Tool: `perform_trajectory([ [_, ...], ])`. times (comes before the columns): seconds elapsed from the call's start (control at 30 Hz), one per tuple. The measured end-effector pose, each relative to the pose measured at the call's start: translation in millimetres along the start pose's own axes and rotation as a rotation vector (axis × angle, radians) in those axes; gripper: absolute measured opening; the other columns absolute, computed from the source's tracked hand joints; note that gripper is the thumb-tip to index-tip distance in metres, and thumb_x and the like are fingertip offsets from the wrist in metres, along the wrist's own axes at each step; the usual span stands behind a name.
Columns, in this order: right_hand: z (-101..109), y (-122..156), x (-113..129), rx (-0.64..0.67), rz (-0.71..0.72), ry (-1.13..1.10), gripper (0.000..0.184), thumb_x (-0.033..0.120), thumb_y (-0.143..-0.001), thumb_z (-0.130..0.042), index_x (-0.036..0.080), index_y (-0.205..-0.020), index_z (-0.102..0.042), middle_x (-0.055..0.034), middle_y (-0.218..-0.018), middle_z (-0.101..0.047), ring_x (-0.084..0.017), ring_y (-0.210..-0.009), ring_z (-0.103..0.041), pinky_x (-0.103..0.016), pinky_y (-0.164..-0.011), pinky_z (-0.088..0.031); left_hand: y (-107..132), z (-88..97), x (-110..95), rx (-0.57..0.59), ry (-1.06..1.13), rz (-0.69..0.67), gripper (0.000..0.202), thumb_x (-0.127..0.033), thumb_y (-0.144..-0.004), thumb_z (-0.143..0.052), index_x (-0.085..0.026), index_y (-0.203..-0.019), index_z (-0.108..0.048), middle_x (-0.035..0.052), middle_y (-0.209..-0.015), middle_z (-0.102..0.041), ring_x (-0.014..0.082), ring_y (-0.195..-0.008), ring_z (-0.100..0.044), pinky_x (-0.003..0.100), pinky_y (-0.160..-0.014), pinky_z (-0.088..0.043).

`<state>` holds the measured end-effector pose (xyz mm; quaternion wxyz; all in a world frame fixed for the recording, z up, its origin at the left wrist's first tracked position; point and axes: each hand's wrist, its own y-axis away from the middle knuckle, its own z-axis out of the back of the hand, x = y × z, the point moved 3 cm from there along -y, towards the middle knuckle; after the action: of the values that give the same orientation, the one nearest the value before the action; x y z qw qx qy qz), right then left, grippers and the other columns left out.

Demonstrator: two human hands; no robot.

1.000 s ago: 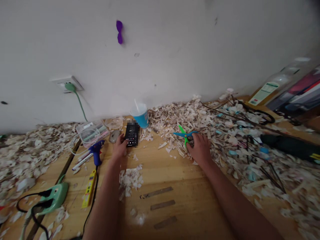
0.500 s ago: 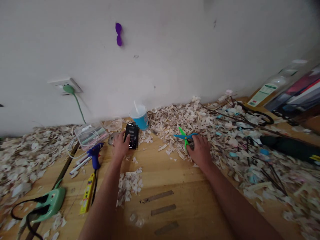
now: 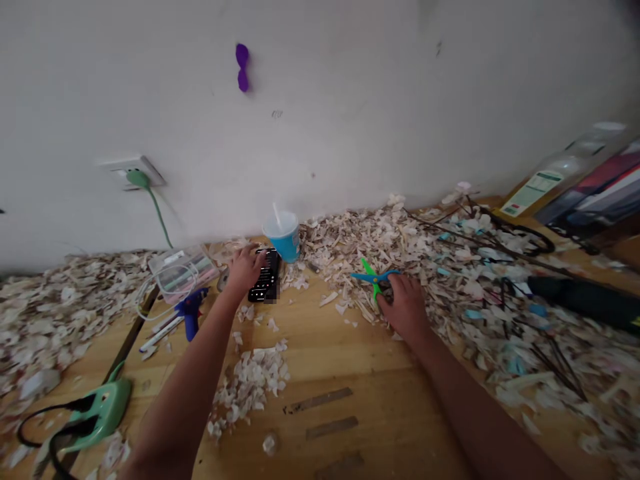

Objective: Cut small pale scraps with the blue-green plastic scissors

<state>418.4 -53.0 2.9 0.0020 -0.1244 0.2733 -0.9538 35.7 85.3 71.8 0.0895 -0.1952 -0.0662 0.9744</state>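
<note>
My right hand [image 3: 407, 307] grips the handles of a pair of scissors [image 3: 375, 278], green and blue, with the blades spread apart over the edge of a scrap heap. On the bare wood at left centre lies a black smartphone [image 3: 264, 277] with a lit screen. My left hand [image 3: 245, 270] rests at the phone's left edge, fingers stretched out and reaching partly over its upper part. Just behind the phone stands a blue cup [image 3: 284, 237] with a white stick in it.
Pale petal-like scraps [image 3: 360, 230] cover much of the wooden table [image 3: 310, 353]. To the left are a blue glue gun [image 3: 191, 313], a clear plastic box [image 3: 185, 270] and a green power strip [image 3: 107, 410]. A bottle [image 3: 540, 183] and a dark green object [image 3: 575, 300] lie at right.
My left hand has shifted up along the phone, its fingers now over the upper part. The phone looks slightly turned. My right hand still holds the spread scissors. The view has shifted a little.
</note>
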Motion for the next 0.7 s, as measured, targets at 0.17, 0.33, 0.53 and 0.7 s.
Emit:
perform_trajectory([
  [0.17,-3.4,0.8,-1.0,0.000,0.016,-0.017,0.036,0.033,-0.080,-0.058,0.016,-0.112,-0.056,-0.0139,-0.106,-0.062,-0.031,-0.099,-0.050,-0.044,-0.090,-0.037,11.6,6.7,13.5,-0.059,0.054,0.085,0.041,-0.042,-0.094,-0.036,-0.016,-0.097,-0.068,0.0134,-0.102,-0.066,0.0271,-0.101,-0.059,0.042,-0.097,-0.044],
  [0.33,-6.2,1.3,-3.4,-0.006,0.019,-0.046,0.036,0.033,-0.080,-0.057,0.018,-0.112,-0.055,-0.0130,-0.103,-0.062,-0.031,-0.098,-0.051,-0.044,-0.088,-0.038,18.3,-7.9,16.2,-0.002,0.125,0.025,0.049,-0.038,-0.096,-0.030,-0.015,-0.135,-0.050,0.0150,-0.125,-0.061,0.0272,-0.115,-0.056,0.043,-0.102,-0.041],
  [0.53,-7.5,1.5,-5.4,-0.009,0.001,-0.094,0.035,0.033,-0.081,-0.056,0.018,-0.112,-0.056,-0.0138,-0.106,-0.062,-0.031,-0.100,-0.051,-0.044,-0.087,-0.039,17.4,-20.4,17.4,0.090,0.029,-0.067,0.055,-0.044,-0.097,-0.025,-0.018,-0.137,-0.053,0.0156,-0.123,-0.060,0.0292,-0.119,-0.051,0.045,-0.106,-0.037],
  [0.7,-9.0,2.0,-6.0,0.008,-0.016,-0.081,0.037,0.034,-0.081,-0.056,0.017,-0.113,-0.056,-0.0147,-0.109,-0.062,-0.031,-0.101,-0.051,-0.044,-0.087,-0.040,11.8,-21.1,21.2,0.107,0.008,-0.039,0.057,-0.047,-0.096,-0.026,-0.018,-0.127,-0.063,0.0155,-0.111,-0.063,0.0310,-0.117,-0.050,0.048,-0.106,-0.035],
])
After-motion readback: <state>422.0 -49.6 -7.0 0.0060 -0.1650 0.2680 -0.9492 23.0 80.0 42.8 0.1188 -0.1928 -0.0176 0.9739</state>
